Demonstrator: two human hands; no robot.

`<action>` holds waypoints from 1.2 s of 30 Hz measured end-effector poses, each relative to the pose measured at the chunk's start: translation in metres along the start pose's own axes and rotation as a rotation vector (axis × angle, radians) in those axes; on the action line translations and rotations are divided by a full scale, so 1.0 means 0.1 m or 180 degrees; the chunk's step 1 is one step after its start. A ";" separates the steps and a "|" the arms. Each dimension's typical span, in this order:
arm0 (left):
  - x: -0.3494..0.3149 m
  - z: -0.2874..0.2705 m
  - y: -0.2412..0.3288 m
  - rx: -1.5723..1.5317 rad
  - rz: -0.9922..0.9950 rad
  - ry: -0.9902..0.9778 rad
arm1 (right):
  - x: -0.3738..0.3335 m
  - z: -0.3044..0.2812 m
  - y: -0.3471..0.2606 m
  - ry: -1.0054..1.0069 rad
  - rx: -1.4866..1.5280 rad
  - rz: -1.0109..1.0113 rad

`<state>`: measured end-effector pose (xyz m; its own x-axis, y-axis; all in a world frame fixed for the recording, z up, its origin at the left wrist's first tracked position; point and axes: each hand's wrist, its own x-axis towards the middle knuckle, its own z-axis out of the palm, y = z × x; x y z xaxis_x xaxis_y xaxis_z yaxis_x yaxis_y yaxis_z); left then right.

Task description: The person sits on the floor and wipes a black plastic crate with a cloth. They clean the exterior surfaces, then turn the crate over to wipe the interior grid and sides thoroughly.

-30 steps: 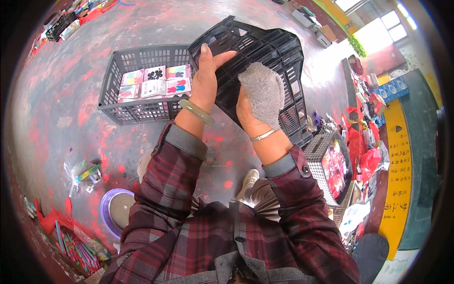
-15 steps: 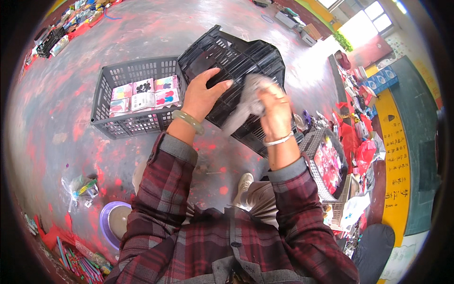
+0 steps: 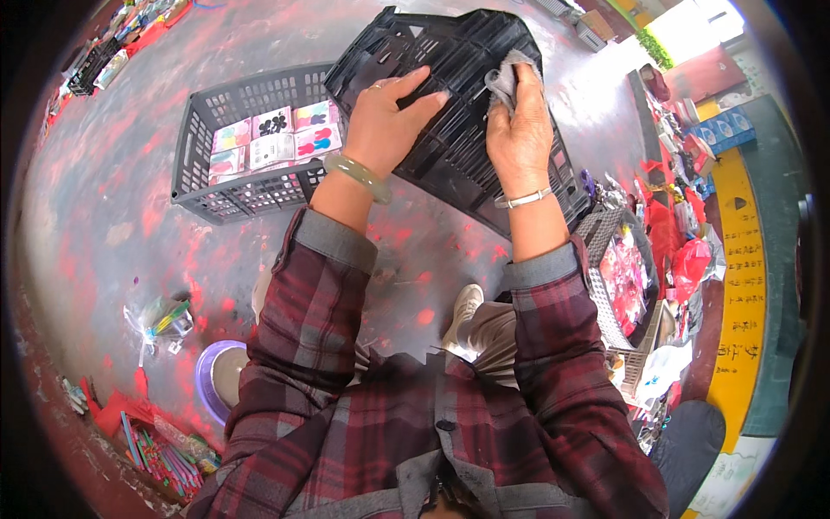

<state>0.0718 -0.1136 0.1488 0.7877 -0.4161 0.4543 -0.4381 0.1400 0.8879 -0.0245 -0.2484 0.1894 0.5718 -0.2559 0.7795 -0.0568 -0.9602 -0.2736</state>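
A black plastic crate point(image 3: 462, 112) with slotted walls is tilted in front of me, its underside partly facing up. My left hand point(image 3: 389, 121) grips its near left side, thumb and forefinger lying over the plastic; the other fingers are mostly hidden. My right hand point(image 3: 522, 130) is closed on a crumpled grey cloth point(image 3: 504, 82), pressed to the crate near its far right corner. Left of it on the floor stands a dark grey crate point(image 3: 251, 208), upright, holding several flat white packets point(image 3: 275, 149) with colourful prints.
A purple-rimmed basin point(image 3: 207, 381) and a clear bag point(image 3: 162, 324) lie at the left. Colourful sticks point(image 3: 164, 450) fill the lower left. Along the right wall, a woven basket point(image 3: 596, 259) stands among red bags point(image 3: 692, 259) and piled goods.
My right hand with the cloth has moved away from me, up toward the crate's far right corner. The crate and my left hand have also shifted slightly farther up in view.
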 end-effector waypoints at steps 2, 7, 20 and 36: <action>0.00 0.00 0.00 -0.0126 -0.0151 -0.0020 | -0.07 0.04 0.02 0.0095 0.0033 -0.0151; 0.02 0.10 -0.12 -0.0089 -0.0039 -0.0003 | -0.64 0.09 0.09 -0.0064 -0.0089 -0.0742; 0.02 0.12 -0.11 -0.0450 -0.0380 0.0146 | -1.42 0.15 -0.33 -0.1321 0.0159 -0.0912; -0.10 0.15 0.10 0.0000 -0.0426 -0.0055 | -0.36 0.12 0.52 0.0547 -0.0385 0.0442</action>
<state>0.0533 -0.1213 0.1523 0.8316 -0.4465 0.3304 -0.3296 0.0821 0.9405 -0.0378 -0.2882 0.1400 0.4048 -0.3917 0.8263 -0.2285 -0.9183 -0.3233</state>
